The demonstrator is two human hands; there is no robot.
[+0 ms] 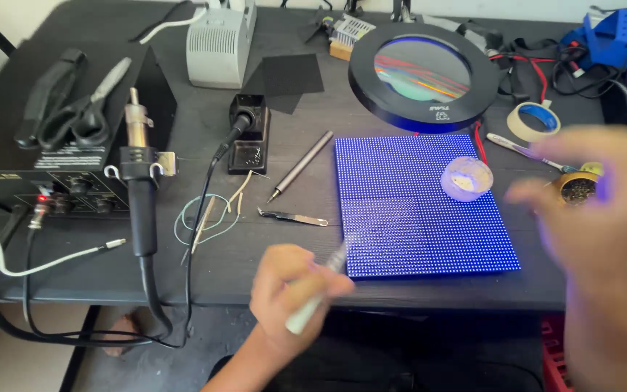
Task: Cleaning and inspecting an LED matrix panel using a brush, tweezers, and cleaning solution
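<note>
A: Where is the pen-like tool (318, 290)?

B: At the front edge of the tabletop (205, 131), held in the left hand (292, 287). Its pale body runs up and to the right, and the blurred tip sits at the front-left corner of the blue LED panel (419, 207).

A: How is that grip set?

B: Closed, the fingers curled round the lower shaft and the thumb across it, much like a writing hold. The forearm comes up from below the front edge.

A: And the right hand (604, 210)?

B: It hangs over the right edge, blurred, palm down, fingers loosely spread toward the panel's right side. It looks open, with nothing in it that I can see.

A: Which hand is nearer the panel?

B: The left, through the tool: its tip is right at the panel's corner. The right hand lies beside the far-right side, apart from it.

A: What lies around?

B: A small clear jar (466, 178) stands on the panel near its back-right corner. Tweezers (293, 216) and a slim metal probe (300, 166) lie left of the panel, and a round magnifier lamp (422, 76) sits behind it.
</note>
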